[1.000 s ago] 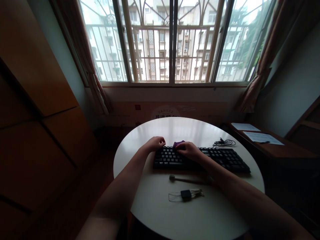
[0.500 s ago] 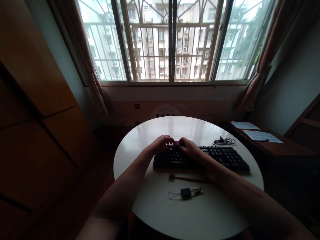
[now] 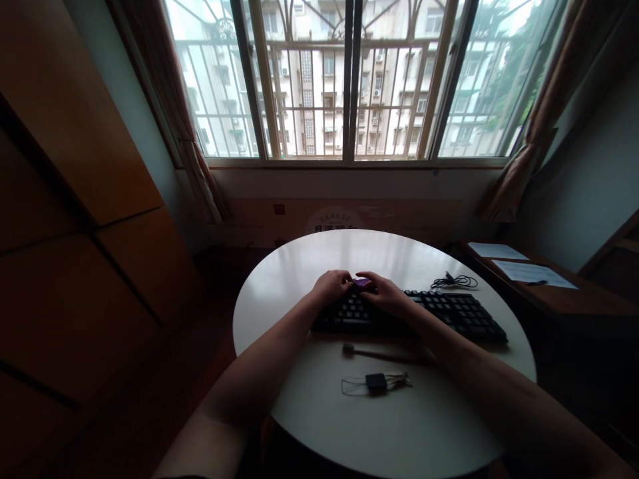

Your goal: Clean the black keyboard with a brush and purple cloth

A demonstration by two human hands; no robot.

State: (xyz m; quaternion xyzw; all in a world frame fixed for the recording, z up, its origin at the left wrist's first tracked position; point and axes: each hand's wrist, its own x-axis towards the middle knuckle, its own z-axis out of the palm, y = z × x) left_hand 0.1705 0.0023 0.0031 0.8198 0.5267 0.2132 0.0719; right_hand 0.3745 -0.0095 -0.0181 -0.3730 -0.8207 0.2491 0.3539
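Over the back edge of a black keyboard (image 3: 464, 318), both hands meet at a small purple piece (image 3: 362, 282) whose kind I cannot make out; it looks flat, like a folded cloth or packet. My left hand (image 3: 332, 286) is closed, its fingertips pinching the piece's left edge. My right hand (image 3: 387, 293) has thumb and forefinger spread apart around the piece's right side. Nearer to me lies a brush (image 3: 349, 349) with a long thin handle, partly in shadow. In front of it is a keycap puller (image 3: 376, 382) with a dark square body and wire loops.
All this rests on a round white table (image 3: 309, 399). A coiled black cable (image 3: 454, 282) lies behind the keyboard's right part. A brown side table (image 3: 589, 299) with paper sheets (image 3: 534, 273) and a pen (image 3: 537, 283) stands at the right. Wooden cabinets (image 3: 130, 259) are at the left.
The right fingers have spread from their pinch, and more of the purple piece shows. The left fingers have closed in on it. The whole view has shifted slightly.
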